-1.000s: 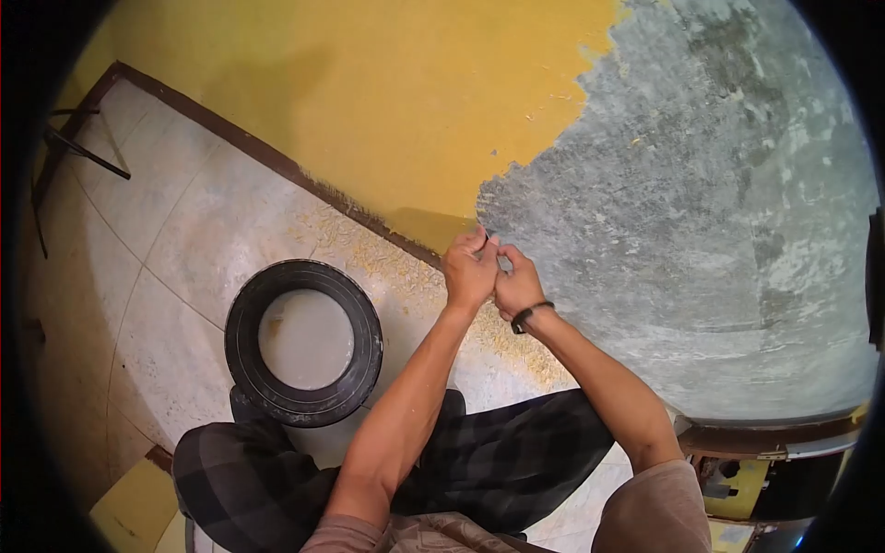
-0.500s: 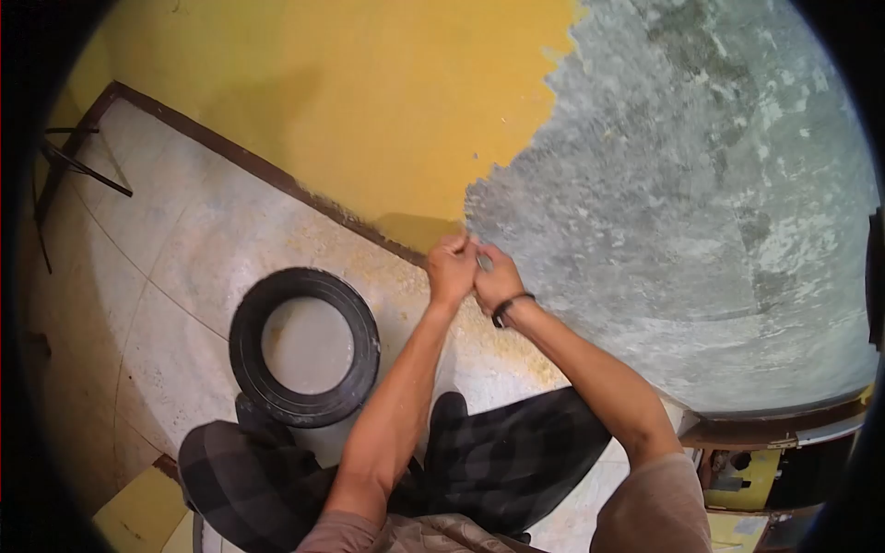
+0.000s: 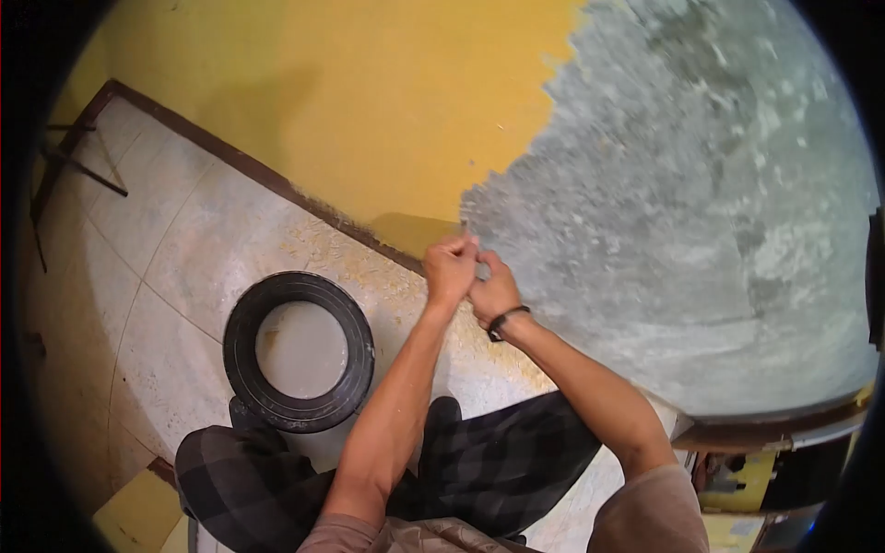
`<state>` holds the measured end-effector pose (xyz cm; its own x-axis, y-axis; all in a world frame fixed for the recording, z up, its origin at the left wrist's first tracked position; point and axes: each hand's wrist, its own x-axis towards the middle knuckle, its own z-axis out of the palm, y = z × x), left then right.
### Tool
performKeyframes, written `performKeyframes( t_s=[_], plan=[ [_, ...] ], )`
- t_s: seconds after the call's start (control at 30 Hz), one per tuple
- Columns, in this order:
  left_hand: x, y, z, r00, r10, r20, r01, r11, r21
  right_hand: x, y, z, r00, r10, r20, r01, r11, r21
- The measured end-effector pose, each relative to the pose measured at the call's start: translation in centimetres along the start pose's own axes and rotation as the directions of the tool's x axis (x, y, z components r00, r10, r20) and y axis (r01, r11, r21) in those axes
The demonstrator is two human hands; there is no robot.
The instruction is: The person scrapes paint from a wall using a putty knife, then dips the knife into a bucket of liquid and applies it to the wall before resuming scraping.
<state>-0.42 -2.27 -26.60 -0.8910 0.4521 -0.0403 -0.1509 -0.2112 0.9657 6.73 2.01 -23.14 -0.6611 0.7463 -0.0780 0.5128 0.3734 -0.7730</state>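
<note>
Left hand [image 3: 449, 269] and right hand [image 3: 494, 290] pressed together low against the wall [image 3: 369, 101], right at the ragged edge where yellow paint [image 3: 350, 92] gives way to bare grey plaster [image 3: 682, 203]. Left hand curled into a fist, clamped on a small scraping tool [image 3: 481, 269]; only a grey sliver of it visible between the 2 hands, its shape too small to tell. Right hand fingers bent inward, touching the left hand and the sliver; whether clamped on the tool cannot be told. Dark band [image 3: 506, 321] around the right wrist. Both forearms stretched forward from the bottom of the view, over legs in dark checked cloth [image 3: 498, 461].

Dark brown skirting strip [image 3: 258, 170] along the foot of the wall, running from upper left down to the hands. Pale tiled floor [image 3: 175, 240] below it, strewn with yellow paint flakes [image 3: 369, 263] near the skirting and beneath the hands. Black tyre [image 3: 241, 313] lying flat on the floor, left of the left forearm and well apart from the hands, touching the knee. Thin dark metal rods [image 3: 83, 166] at the far left edge.
</note>
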Motion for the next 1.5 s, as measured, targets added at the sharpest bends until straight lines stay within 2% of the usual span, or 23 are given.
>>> performKeyframes(
  t_s=[0.03, 0.07, 0.13, 0.2, 0.23, 0.27, 0.33, 0.4, 0.43, 0.53, 0.57, 0.6, 0.7, 0.8, 0.83, 0.93, 1.0, 1.07, 1.2, 1.3, 1.4, 1.43, 1.5],
  plan=[
    [0.1, 0.2, 0.0, 0.997, -0.075, 0.010, 0.076, 0.991, -0.108, -0.6, -1.2, 0.1, 0.998, 0.065, 0.021, -0.064, 0.995, -0.071],
    [-0.4, 0.6, 0.6, 0.997, -0.070, 0.031, 0.073, 0.991, -0.109, -0.8, -2.1, -0.2, 0.992, 0.120, 0.041, -0.113, 0.984, -0.139],
    [-0.9, 2.0, 0.7, 0.995, -0.076, -0.069, 0.074, 0.997, -0.029, -0.4, -2.3, -1.7, 0.996, 0.078, 0.050, -0.070, 0.987, -0.144],
    [-2.0, 3.2, 1.4, 0.993, -0.055, -0.101, 0.055, 0.998, -0.011, -1.2, -5.6, -4.6, 0.907, 0.347, 0.239, -0.370, 0.927, 0.060],
    [-2.2, 3.1, 1.8, 0.990, -0.073, -0.120, 0.062, 0.994, -0.090, -1.7, -6.5, -4.5, 0.907, 0.359, 0.221, -0.385, 0.919, 0.083],
    [-2.5, 2.8, 2.0, 0.985, -0.098, -0.139, 0.074, 0.983, -0.169, -2.1, -6.9, -4.7, 0.907, 0.355, 0.226, -0.380, 0.922, 0.075],
    [-2.9, 2.6, 2.0, 0.988, -0.085, -0.130, 0.063, 0.984, -0.164, -2.2, -7.6, -4.9, 0.908, 0.340, 0.243, -0.379, 0.916, 0.134],
    [-3.7, 3.1, 2.1, 0.992, 0.024, -0.123, -0.030, 0.999, -0.045, -1.5, -7.3, -5.1, 0.901, 0.343, 0.265, -0.387, 0.912, 0.136],
    [-4.0, 3.5, 2.0, 0.998, 0.024, -0.057, -0.027, 0.998, -0.058, -0.7, -6.4, -5.1, 0.913, 0.309, 0.266, -0.349, 0.930, 0.114],
    [-3.2, 2.7, 1.7, 0.992, 0.076, -0.105, -0.074, 0.997, 0.027, 0.3, -5.2, -4.1, 0.920, 0.294, 0.259, -0.329, 0.938, 0.103],
    [-2.7, 2.4, 1.3, 0.996, -0.020, -0.086, 0.017, 0.999, -0.041, 0.4, -5.2, -3.7, 0.911, 0.307, 0.277, -0.348, 0.930, 0.115],
    [-3.0, 2.5, 1.1, 0.996, -0.026, -0.086, 0.023, 0.999, -0.036, 0.4, -5.5, -3.4, 0.901, 0.313, 0.300, -0.363, 0.923, 0.127],
    [-3.4, 3.4, 0.8, 0.985, 0.172, 0.000, -0.172, 0.985, 0.023, -1.3, -8.1, -4.4, 0.907, 0.328, 0.265, -0.370, 0.920, 0.126],
    [-2.5, 3.4, 0.5, 0.998, 0.067, 0.002, -0.067, 0.997, 0.040, -0.8, -7.3, -3.8, 0.917, 0.326, 0.229, -0.364, 0.920, 0.148],
    [-2.4, 3.6, 0.1, 0.994, 0.108, -0.019, -0.107, 0.993, 0.051, -0.4, -7.1, -3.5, 0.914, 0.324, 0.244, -0.363, 0.922, 0.136],
    [-2.7, 3.6, 0.2, 0.998, 0.054, 0.038, -0.054, 0.998, 0.012, -0.5, -6.8, -3.9, 0.914, 0.299, 0.274, -0.346, 0.927, 0.142],
    [-2.5, 4.0, 0.2, 0.994, 0.107, 0.019, -0.106, 0.994, -0.028, -1.0, -7.4, -4.4, 0.922, 0.317, 0.224, -0.355, 0.922, 0.154],
    [-2.2, 3.7, 0.3, 0.999, 0.038, 0.021, -0.037, 0.999, -0.037, 0.1, -5.5, -3.1, 0.950, 0.254, 0.181, -0.288, 0.938, 0.194],
    [-1.6, 3.2, -1.2, 1.000, 0.000, -0.004, 0.000, 1.000, -0.011, -0.2, -6.9, -2.1, 0.939, 0.245, 0.243, -0.269, 0.961, 0.070],
    [-2.8, 4.8, -0.1, 0.995, 0.092, 0.030, -0.088, 0.990, -0.108, -1.7, -8.9, -3.6, 0.939, 0.287, 0.191, -0.325, 0.923, 0.207],
    [-2.1, 5.2, 0.2, 0.999, 0.030, 0.026, -0.028, 0.996, -0.087, -1.2, -8.6, -3.7, 0.946, 0.256, 0.201, -0.291, 0.941, 0.172],
    [-2.0, 5.0, -0.1, 0.990, 0.134, -0.034, -0.137, 0.987, -0.082, -0.8, -8.8, -3.6, 0.935, 0.283, 0.212, -0.314, 0.940, 0.133],
    [-2.3, 5.6, -0.1, 0.995, 0.104, 0.007, -0.104, 0.993, -0.059, -1.0, -8.5, -4.0, 0.940, 0.275, 0.201, -0.306, 0.942, 0.141]
  ],
)
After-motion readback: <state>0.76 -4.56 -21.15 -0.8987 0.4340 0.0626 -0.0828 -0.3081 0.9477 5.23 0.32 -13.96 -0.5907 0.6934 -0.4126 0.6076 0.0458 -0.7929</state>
